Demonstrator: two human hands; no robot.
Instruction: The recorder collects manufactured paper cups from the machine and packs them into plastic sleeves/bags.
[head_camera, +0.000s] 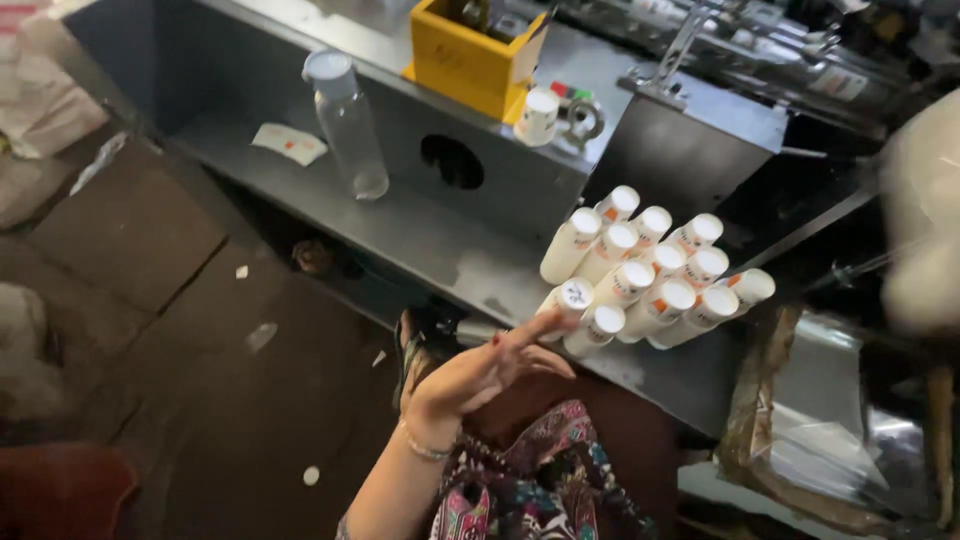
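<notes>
My left hand (478, 375) is raised with its fingers spread and holds nothing; its fingertips reach the nearest bottle of a tight cluster of several small white capped bottles (645, 270) standing on a grey metal shelf (420, 235). A thin bracelet sits on that wrist. My right hand is out of view. A patterned garment covers my lap below the hand.
A clear plastic bottle (348, 125) stands further left on the shelf, near a paper scrap (288, 143). Behind are a yellow box (470, 55) and one small white bottle (540, 115) on a metal machine top. Crumpled clear plastic (800, 440) lies at right. Brown floor at left.
</notes>
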